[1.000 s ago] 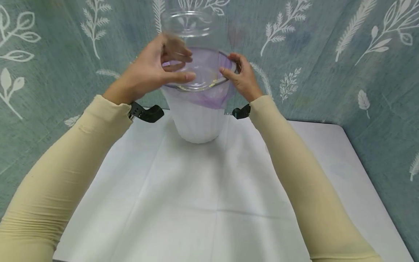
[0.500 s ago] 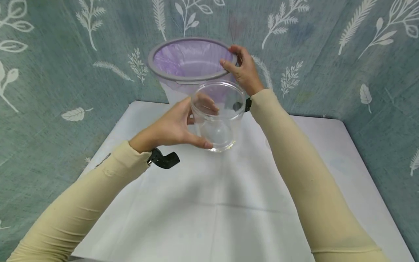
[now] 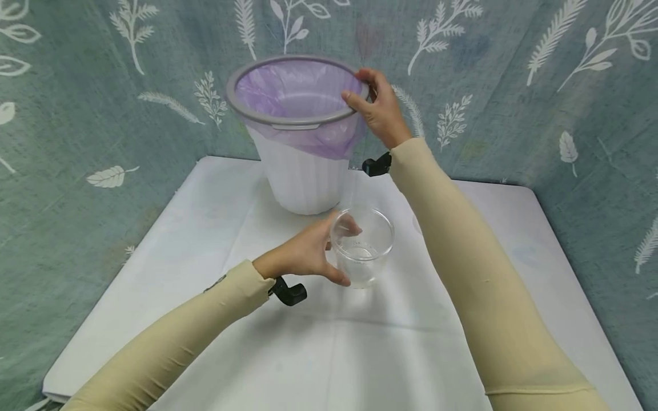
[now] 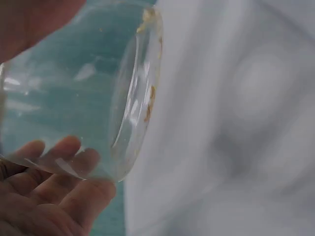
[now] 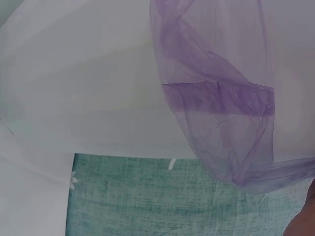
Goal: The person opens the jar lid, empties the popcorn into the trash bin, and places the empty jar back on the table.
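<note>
My left hand (image 3: 313, 248) grips a clear plastic tub (image 3: 365, 251) from its left side, thumb in front and fingers behind. In the left wrist view, yellowish bits cling around the base of the tub (image 4: 140, 98). My right hand (image 3: 380, 108) holds the grey rim of a white waste bin (image 3: 308, 177) at its right side, thumb over the rim. A purple bin liner (image 3: 329, 140) lines the bin and folds over the outside below the rim. In the right wrist view the overhanging liner (image 5: 216, 103) lies against the bin's wall.
A white-covered table (image 3: 288, 354) carries the bin near its back edge. Behind it hangs a green-blue wall covering (image 3: 483, 74) with white leaf prints, which also runs along both sides.
My left hand has brought the tub from above the bin's mouth down and toward me, over the table, turning its open end up. My right hand stays on the rim.
</note>
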Demonstrator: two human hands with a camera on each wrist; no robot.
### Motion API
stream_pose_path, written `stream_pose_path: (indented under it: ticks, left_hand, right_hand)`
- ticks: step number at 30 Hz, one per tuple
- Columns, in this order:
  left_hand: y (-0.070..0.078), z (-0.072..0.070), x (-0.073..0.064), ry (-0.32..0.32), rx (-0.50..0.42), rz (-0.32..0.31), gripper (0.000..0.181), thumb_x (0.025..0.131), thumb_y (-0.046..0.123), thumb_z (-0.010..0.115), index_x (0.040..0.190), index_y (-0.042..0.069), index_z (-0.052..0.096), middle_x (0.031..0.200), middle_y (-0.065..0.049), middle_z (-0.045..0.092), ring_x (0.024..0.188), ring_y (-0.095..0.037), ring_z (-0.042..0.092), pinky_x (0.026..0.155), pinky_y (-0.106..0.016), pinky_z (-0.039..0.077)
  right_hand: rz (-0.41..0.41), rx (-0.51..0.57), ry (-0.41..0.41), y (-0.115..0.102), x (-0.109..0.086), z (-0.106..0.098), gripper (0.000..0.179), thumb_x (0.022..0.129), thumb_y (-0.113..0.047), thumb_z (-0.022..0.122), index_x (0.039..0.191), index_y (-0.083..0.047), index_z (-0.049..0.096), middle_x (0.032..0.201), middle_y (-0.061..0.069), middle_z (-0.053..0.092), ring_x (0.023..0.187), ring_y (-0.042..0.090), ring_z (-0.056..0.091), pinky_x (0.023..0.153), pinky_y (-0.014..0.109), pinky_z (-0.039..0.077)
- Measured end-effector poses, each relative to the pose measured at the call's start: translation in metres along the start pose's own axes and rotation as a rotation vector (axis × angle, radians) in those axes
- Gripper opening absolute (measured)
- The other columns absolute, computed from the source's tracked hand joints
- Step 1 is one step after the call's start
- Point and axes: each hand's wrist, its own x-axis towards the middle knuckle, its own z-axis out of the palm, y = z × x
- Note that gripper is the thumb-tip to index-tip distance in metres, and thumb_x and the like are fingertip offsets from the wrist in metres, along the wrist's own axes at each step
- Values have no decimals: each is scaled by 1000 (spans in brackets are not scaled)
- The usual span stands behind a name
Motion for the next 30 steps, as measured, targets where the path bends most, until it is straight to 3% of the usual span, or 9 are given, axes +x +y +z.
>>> stream_pose_path:
  ticks: [6,11,17,30]
  left_hand:
    - [-26,26,-1,-41,-8,-37,96,59,5,103,137,8,49,142,-12,62,138,-30,56,101,-56,54]
    - [-43,38,-4,-47,-12,-77,101,57,1,103,140,9,46,145,-13,60,142,-27,52,105,-56,52]
    - [-54,44,-6,-41,25,-84,101,54,0,103,138,8,47,144,-12,62,136,-30,56,113,-51,46]
    - [-66,49,-8,-59,-16,-80,102,54,-1,104,139,8,47,142,-12,62,137,-28,55,117,-48,43]
  right_hand:
    - [1,-15,3,1,1,0,68,101,-14,71,157,3,36,160,13,42,149,5,34,119,13,24]
    - [-3,-30,-3,-1,1,0,69,101,-15,71,158,2,36,161,12,42,149,3,34,119,12,24]
    - [-10,-24,-4,-3,1,1,69,101,-15,71,158,2,35,161,13,41,149,5,34,118,11,25]
    - [-2,-18,-1,3,-1,-1,69,101,-16,71,158,1,35,161,11,42,150,2,32,118,11,23]
